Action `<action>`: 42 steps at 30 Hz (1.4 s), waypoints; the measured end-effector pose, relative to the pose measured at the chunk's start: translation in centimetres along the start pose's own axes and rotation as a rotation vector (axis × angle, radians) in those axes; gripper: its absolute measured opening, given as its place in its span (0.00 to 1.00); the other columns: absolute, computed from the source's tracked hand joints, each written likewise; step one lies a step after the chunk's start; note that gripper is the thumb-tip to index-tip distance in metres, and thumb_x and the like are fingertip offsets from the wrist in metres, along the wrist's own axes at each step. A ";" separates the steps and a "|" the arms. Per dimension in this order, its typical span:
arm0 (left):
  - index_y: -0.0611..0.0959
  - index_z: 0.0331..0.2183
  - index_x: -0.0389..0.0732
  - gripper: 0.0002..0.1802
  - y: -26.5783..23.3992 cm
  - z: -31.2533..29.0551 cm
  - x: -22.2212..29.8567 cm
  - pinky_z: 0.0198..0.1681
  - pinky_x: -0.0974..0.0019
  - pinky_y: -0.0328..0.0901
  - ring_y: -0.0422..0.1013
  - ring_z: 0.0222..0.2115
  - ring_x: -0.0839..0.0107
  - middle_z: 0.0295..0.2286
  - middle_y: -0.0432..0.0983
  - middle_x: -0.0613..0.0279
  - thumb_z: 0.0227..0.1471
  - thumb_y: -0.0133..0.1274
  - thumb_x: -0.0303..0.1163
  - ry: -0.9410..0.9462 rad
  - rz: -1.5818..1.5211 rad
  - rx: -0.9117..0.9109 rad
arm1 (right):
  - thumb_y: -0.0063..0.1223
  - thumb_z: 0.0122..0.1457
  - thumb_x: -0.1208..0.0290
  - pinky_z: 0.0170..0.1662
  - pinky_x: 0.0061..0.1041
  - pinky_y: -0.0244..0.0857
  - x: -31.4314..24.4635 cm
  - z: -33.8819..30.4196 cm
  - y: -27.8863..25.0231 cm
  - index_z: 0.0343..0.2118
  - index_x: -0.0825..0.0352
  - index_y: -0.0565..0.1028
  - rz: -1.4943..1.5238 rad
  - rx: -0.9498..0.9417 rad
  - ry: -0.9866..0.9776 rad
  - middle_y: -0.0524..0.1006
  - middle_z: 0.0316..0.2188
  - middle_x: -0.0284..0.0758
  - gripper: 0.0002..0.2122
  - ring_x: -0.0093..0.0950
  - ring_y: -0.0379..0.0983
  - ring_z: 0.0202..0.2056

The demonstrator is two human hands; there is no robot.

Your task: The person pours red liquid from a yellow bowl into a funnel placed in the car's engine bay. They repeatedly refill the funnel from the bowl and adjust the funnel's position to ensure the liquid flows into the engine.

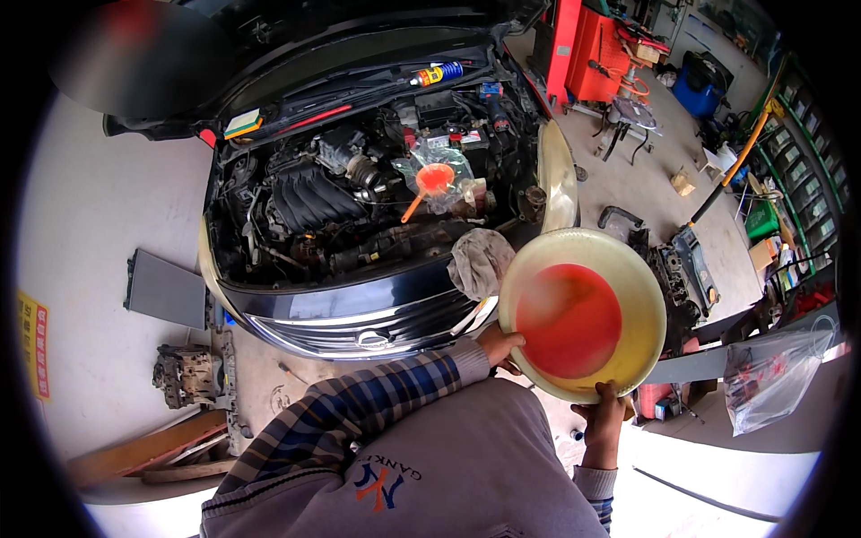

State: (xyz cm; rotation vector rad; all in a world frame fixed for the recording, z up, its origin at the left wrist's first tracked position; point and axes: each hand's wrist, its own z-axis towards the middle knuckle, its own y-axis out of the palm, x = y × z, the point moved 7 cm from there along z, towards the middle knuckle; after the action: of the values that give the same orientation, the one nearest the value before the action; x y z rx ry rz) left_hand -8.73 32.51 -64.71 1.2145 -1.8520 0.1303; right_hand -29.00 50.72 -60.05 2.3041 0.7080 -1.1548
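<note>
Both hands hold a pale yellow basin (641,305) with red liquid (574,323) pooled in it. My left hand (499,346) grips the rim at its left side, thumb on top. At the near edge my right hand (604,414) is closed on the rim; its fingers under the basin are partly hidden. Beyond the basin lies a dark car's open engine bay (309,193). An orange funnel (434,179) rests there on a clear plastic sheet (456,163). A crumpled grey rag (481,264) drapes over the car's front edge, beside the basin.
A spray can (438,73) and a yellow-green box (243,123) sit at the engine bay's far edge. An engine block (673,282) stands right of the basin, with a clear plastic bag (773,377) nearby. A red cabinet (599,56) and stool (630,115) stand far right.
</note>
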 end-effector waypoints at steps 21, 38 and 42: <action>0.67 0.57 0.33 0.31 -7.7 -3.2 9.5 0.22 0.61 0.79 0.80 0.30 0.55 0.41 0.77 0.45 0.52 0.52 0.31 0.148 0.026 0.103 | 0.47 0.61 0.70 0.27 0.28 0.82 -3.9 0.6 11.3 0.48 0.79 0.69 -0.137 -0.075 -0.115 0.75 0.42 0.47 0.17 0.36 0.81 0.34; 0.69 0.54 0.34 0.28 -18.1 -6.2 19.3 0.19 0.62 0.78 0.80 0.24 0.61 0.36 0.80 0.48 0.51 0.50 0.30 0.154 -0.011 0.023 | 0.49 0.61 0.67 0.25 0.28 0.79 -7.6 -1.4 27.0 0.48 0.75 0.70 -0.208 -0.009 0.068 0.79 0.36 0.41 0.18 0.32 0.80 0.29; 0.73 0.52 0.34 0.25 -19.7 -5.0 19.5 0.19 0.63 0.77 0.79 0.22 0.63 0.33 0.80 0.50 0.52 0.50 0.32 0.156 -0.069 0.033 | 0.50 0.61 0.66 0.25 0.28 0.79 -8.0 -0.1 28.7 0.48 0.73 0.70 -0.238 -0.042 0.058 0.80 0.34 0.40 0.17 0.31 0.80 0.29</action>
State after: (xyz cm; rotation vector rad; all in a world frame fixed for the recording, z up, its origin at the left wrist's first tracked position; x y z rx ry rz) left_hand 7.30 11.65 -54.80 1.2540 -1.6770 0.2119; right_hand -15.05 27.12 -48.43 2.2717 1.0419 -1.1660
